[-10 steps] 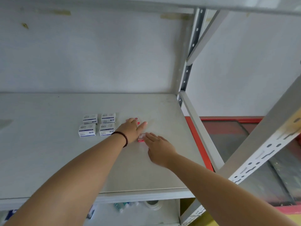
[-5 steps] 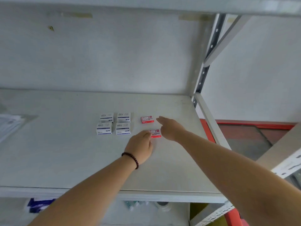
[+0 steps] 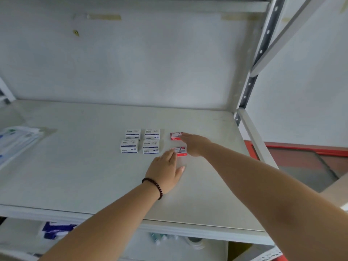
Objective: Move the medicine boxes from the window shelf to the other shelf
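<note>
Both hands lay flat and relaxed on the shelf (image 3: 75,166), fingers straight, holding nothing. The left hand (image 3: 165,172) had its fingertips touching the near red box (image 3: 179,151); the right hand (image 3: 194,145) reached just past it, fingertips at the edge of the far red box (image 3: 175,136). Four white medicine boxes (image 3: 140,141) sat in a tidy block just left of both hands. These looked like small, light cardboard cartons, stiff enough to pinch but easily crushed, and likely to slide on the smooth shelf. I would judge a thumb-and-finger pinch across the short sides the safest hold
</note>
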